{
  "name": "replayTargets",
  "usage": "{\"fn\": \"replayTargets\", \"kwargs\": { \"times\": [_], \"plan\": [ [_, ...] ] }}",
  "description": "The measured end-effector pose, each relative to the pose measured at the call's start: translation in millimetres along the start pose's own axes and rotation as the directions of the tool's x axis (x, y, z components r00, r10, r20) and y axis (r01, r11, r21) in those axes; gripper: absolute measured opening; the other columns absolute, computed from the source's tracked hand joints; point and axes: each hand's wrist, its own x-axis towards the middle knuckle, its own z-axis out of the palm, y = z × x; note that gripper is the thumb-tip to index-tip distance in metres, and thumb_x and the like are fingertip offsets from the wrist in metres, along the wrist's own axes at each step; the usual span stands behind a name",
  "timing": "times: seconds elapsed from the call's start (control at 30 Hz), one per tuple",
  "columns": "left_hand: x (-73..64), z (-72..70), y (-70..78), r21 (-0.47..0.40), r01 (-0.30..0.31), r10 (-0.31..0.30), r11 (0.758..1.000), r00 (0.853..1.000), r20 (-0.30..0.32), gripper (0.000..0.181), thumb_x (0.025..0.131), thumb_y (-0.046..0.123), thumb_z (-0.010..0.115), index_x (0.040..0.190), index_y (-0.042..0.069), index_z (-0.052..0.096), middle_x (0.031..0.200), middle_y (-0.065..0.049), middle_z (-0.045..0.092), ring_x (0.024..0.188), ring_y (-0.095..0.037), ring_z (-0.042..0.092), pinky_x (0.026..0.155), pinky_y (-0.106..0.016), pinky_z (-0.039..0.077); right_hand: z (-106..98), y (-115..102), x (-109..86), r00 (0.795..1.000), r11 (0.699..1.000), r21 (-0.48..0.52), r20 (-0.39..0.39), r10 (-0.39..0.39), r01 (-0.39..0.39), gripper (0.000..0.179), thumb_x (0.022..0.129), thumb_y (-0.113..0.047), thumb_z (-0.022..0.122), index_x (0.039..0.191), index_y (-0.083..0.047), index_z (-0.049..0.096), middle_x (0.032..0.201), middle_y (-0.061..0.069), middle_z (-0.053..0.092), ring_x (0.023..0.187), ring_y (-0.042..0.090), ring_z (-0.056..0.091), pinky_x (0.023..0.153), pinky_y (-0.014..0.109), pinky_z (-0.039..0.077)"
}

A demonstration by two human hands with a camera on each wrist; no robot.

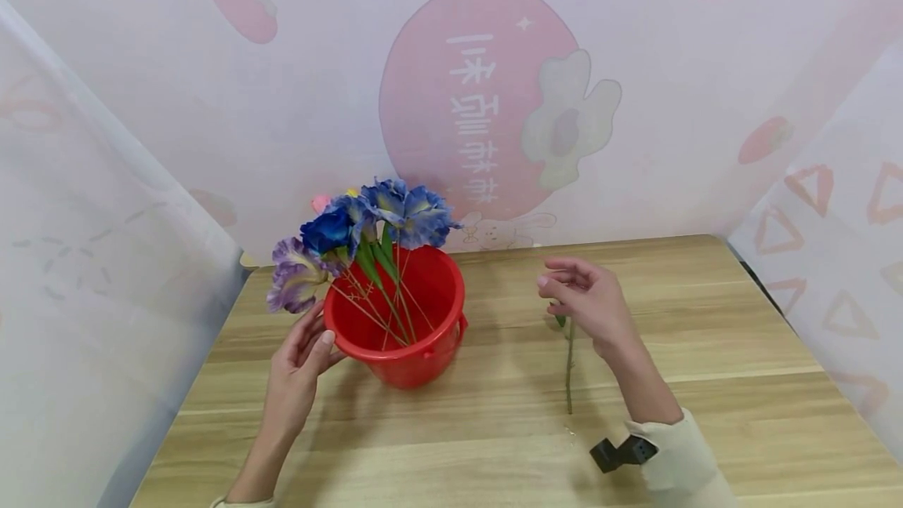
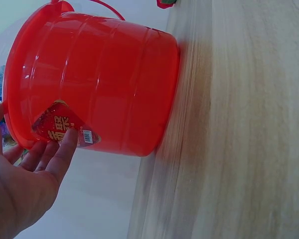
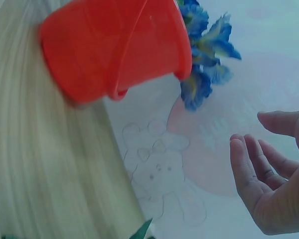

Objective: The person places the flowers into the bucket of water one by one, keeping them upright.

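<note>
A red bucket [image 1: 416,363] stands upright and holds several artificial flowers: blue ones [image 1: 409,214], a deep blue rose [image 1: 326,232] and a purple one [image 1: 295,277]. My left hand [image 1: 299,359] rests at the bucket's near left side, thumb by the rim and fingers fairly straight. In the left wrist view those fingers lie by a dark red label [image 2: 65,127]. To the right, my right hand [image 1: 585,296] hovers with loosely bent fingers and nothing between them. Below it is a green stem [image 1: 570,375] with a leaf; its upper part is hidden behind the hand.
A wooden table [image 1: 494,445] carries the bucket, with a printed cloth wall [image 1: 317,100] behind it and side walls left and right. A black device [image 1: 621,453] is worn on my right wrist. The bucket's red handle [image 2: 107,6] shows in the left wrist view.
</note>
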Motion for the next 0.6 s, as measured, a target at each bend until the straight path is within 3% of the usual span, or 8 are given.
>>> {"fn": "replayTargets", "kwargs": {
  "times": [0.27,0.6],
  "plan": [
    [-0.6,0.2,-0.3,0.003,-0.004,0.004,1.000,1.000,0.007,0.053,0.114,0.015,0.054,0.165,0.011,0.041,0.158,-0.025,0.052,0.129,-0.011,0.070,0.093,-0.030,0.066,-22.0,15.1,-3.8,0.999,0.999,0.000,-0.027,0.041,-0.041,0.046,0.102,-0.020,0.076,0.139,0.004,0.061,0.101,-0.008,0.072,0.095,0.009,0.077,0.085,0.033,0.069],
    [-0.6,0.5,-0.3,-0.005,-0.006,0.006,1.000,1.000,0.003,0.053,0.114,0.015,0.054,0.165,0.011,0.042,0.158,-0.024,0.052,0.128,-0.010,0.070,0.092,-0.029,0.066,-43.9,38.1,-3.2,0.994,0.994,0.001,-0.036,0.106,-0.106,0.049,0.103,-0.022,0.075,0.140,0.005,0.059,0.106,-0.005,0.074,0.092,0.005,0.077,0.086,0.032,0.069]
  ]
}}
